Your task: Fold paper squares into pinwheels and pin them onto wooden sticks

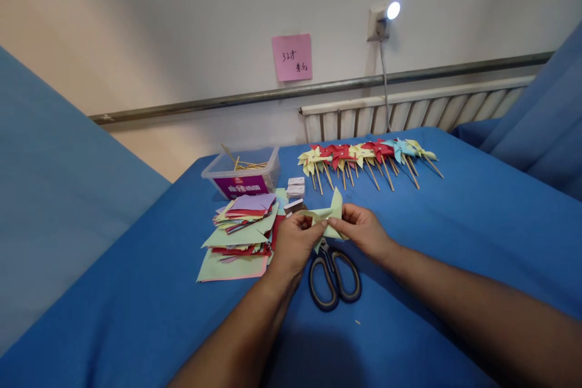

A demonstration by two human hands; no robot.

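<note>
A pale green paper square (pixel 328 215), partly folded with one corner standing up, is pinched between my left hand (pixel 294 242) and my right hand (pixel 364 230) just above the blue table (pixel 454 242). Black-handled scissors (pixel 334 279) lie flat on the cloth directly under my hands, shut, handles toward me. To the left of my left hand sits a loose stack of coloured paper squares (pixel 243 227).
A row of finished paper pinwheels on wooden sticks (pixel 364 157) lies at the back of the table. A clear plastic box holding sticks (pixel 243 173) stands back left, small white boxes (pixel 296 187) beside it. A wall, radiator and pink note (pixel 291 57) are behind.
</note>
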